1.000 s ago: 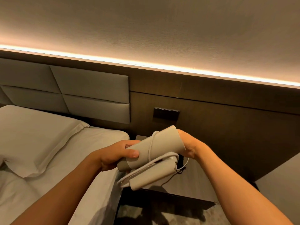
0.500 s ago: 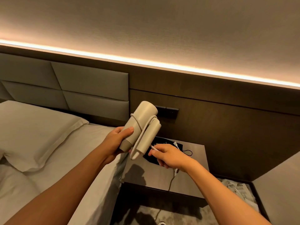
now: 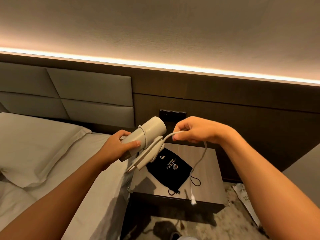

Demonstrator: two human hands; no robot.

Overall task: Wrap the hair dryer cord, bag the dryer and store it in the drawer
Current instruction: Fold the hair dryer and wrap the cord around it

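Your left hand (image 3: 119, 146) grips the cord-looped hair dryer (image 3: 147, 135), right hand (image 3: 194, 131) pinches the cord (image 3: 200, 160), plug (image 3: 193, 200) dangling over the nightstand's (image 3: 206, 177) black bag (image 3: 170, 169).

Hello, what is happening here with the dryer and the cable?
A person is winding the cord around a folded hair dryer. The left hand holds the dryer body, with a few loops already around it. The right hand pinches the cord and pulls it out to the side; the loose end with the plug hangs down over the nightstand. The black drawstring bag lies flat on the nightstand, not yet used.
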